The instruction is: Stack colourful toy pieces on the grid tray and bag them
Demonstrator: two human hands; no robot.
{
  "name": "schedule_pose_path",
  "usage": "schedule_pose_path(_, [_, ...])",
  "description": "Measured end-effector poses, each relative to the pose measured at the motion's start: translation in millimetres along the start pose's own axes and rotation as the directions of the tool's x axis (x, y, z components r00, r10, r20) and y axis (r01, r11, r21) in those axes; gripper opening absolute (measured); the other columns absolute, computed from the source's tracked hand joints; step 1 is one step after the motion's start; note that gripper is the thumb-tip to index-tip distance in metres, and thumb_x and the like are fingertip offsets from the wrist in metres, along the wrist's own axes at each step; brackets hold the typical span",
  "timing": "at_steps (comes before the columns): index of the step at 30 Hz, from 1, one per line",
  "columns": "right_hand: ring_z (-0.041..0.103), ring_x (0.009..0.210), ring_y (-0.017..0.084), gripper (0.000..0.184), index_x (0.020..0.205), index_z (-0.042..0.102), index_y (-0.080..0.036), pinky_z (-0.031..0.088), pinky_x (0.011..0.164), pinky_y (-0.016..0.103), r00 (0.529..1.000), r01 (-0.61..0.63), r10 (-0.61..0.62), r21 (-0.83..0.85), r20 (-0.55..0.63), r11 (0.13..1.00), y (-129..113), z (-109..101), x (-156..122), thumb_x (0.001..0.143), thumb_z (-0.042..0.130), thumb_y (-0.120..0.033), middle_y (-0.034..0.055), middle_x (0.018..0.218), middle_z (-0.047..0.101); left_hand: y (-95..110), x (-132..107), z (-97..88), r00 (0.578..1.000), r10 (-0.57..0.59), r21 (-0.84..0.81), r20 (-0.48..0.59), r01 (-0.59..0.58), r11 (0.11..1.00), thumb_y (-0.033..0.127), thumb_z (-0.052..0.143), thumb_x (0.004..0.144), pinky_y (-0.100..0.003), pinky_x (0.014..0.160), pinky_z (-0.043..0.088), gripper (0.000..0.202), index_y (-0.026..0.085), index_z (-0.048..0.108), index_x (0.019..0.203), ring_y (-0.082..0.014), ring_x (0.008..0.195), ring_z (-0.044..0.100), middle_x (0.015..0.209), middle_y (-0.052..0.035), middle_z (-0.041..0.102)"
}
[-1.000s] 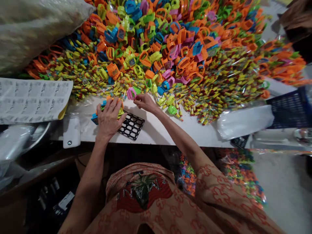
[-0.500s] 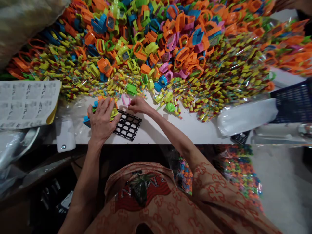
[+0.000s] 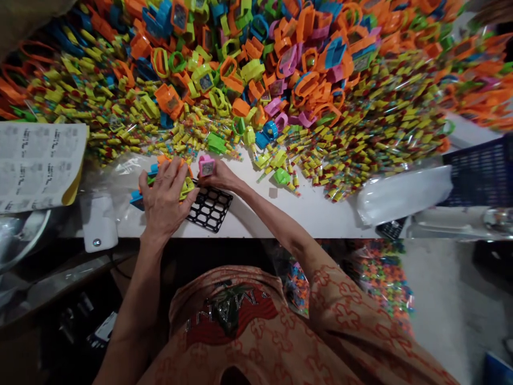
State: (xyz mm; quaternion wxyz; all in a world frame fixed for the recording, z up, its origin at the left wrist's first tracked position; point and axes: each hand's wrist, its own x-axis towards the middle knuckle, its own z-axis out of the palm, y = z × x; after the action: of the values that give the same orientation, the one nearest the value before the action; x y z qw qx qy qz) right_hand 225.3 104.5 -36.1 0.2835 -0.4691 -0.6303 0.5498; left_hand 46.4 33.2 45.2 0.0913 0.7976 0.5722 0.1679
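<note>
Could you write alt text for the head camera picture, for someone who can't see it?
Seen from above, a person's right hand holds a pink toy watch at a black grid tray, while the left hand rests on a few toy watches. A huge heap of colourful toy watches covers the white table beyond.

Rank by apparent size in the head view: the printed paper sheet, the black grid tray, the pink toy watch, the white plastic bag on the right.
1. printed paper sheet and white plastic bag: look alike, too close to rank.
2. black grid tray, partly under the left hand.
3. pink toy watch, held by the right hand.
</note>
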Motion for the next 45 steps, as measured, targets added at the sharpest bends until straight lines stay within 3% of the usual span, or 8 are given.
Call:
schedule_pose_path(4, [0.054,0.073,0.018,0.005,0.083,0.064,-0.015,0.040,0.070,0.028,0.997,0.081,-0.069,-0.433,0.043,0.898,-14.6,15.6,-6.0,0.081,0.061,-0.019,0.0043,0.081,0.065,-1.3,0.5,0.6,1.000,0.009,0.009,-0.010,-0.009,1.000,0.051,0.052,0.098,-0.062,0.125,0.013,0.060,0.027,0.048,0.153,-0.0361,0.149,0.041,0.161,-0.0130,0.046])
schedule_pose_path(8, [0.061,0.086,0.021,0.014,0.097,0.070,-0.014,0.042,0.075,0.029,0.998,0.064,-0.046,-0.521,0.048,0.851,-24.0,19.8,-12.3,0.088,0.060,-0.019,0.0088,0.097,0.070,-3.3,0.6,-2.4,0.999,0.030,-0.015,-0.035,-0.030,0.999,0.050,0.054,0.098,-0.065,0.124,0.013,0.050,0.032,0.058,0.144,-0.0372,0.147,0.044,0.161,-0.0111,0.045])
schedule_pose_path(11, [0.062,0.086,0.018,0.017,0.102,0.071,-0.013,0.045,0.079,0.028,0.986,0.020,-0.094,-0.469,-0.136,0.883,-11.6,-22.4,-48.8,0.087,0.062,-0.017,0.0074,0.099,0.070,-4.2,2.8,-0.6,0.996,0.035,-0.071,-0.084,-0.041,0.997,0.049,0.056,0.098,-0.066,0.124,0.011,0.044,0.033,0.063,0.139,-0.0377,0.146,0.044,0.160,-0.0075,0.047])
schedule_pose_path(14, [0.059,0.084,0.018,0.015,0.096,0.070,-0.014,0.046,0.082,0.032,0.838,-0.274,-0.042,-0.486,-0.544,0.830,6.9,-85.0,-117.9,0.085,0.060,-0.012,0.0071,0.093,0.067,-0.4,10.7,7.2,0.993,0.017,-0.128,-0.118,-0.032,0.991,0.051,0.057,0.097,-0.069,0.124,0.008,0.044,0.033,0.064,0.137,-0.0393,0.147,0.042,0.159,-0.0051,0.048])
schedule_pose_path(19, [0.056,0.080,0.021,0.020,0.062,0.051,-0.018,0.043,0.079,0.037,0.734,-0.551,0.190,-0.408,-0.652,0.728,25.5,-130.8,-186.4,0.072,0.063,-0.005,0.0060,0.077,0.054,19.2,25.8,6.9,0.987,0.006,-0.115,-0.158,-0.025,0.993,0.051,0.053,0.099,-0.070,0.123,0.011,0.045,0.027,0.064,0.136,-0.0387,0.147,0.041,0.159,-0.0099,0.048])
schedule_pose_path(25, [0.052,0.068,0.017,0.016,0.062,0.049,-0.020,0.039,0.065,0.030,0.798,-0.442,0.270,-0.218,-0.540,0.870,22.1,-100.4,-158.9,0.068,0.064,-0.014,0.0014,0.063,0.050,15.1,-14.2,-10.7,0.957,0.017,-0.042,-0.290,-0.031,0.999,0.053,0.044,0.102,-0.061,0.122,0.023,0.051,0.025,0.060,0.141,-0.0331,0.149,0.041,0.158,-0.0111,0.049])
schedule_pose_path(34, [0.047,0.060,0.012,0.013,0.068,0.056,-0.018,0.037,0.056,0.024,0.963,-0.174,0.219,0.260,-0.157,0.950,-7.6,13.9,-87.3,0.058,0.062,-0.023,-0.0051,0.060,0.052,-6.3,-32.1,26.5,0.983,-0.019,-0.092,-0.181,0.003,0.996,0.050,0.039,0.104,-0.063,0.125,0.004,0.051,0.025,0.056,0.146,-0.0326,0.152,0.037,0.156,-0.0133,0.052])
schedule_pose_path(45, [0.056,0.070,0.017,0.003,0.076,0.063,-0.016,0.038,0.065,0.026,0.999,0.015,-0.001,-0.326,0.043,0.945,-10.1,40.4,-77.1,0.075,0.061,-0.016,0.0022,0.074,0.063,-6.4,-39.2,28.8,0.990,-0.043,-0.120,-0.134,0.026,0.992,0.050,0.035,0.105,-0.060,0.127,-0.001,0.053,0.027,0.053,0.149,-0.0299,0.154,0.035,0.156,-0.0108,0.052])
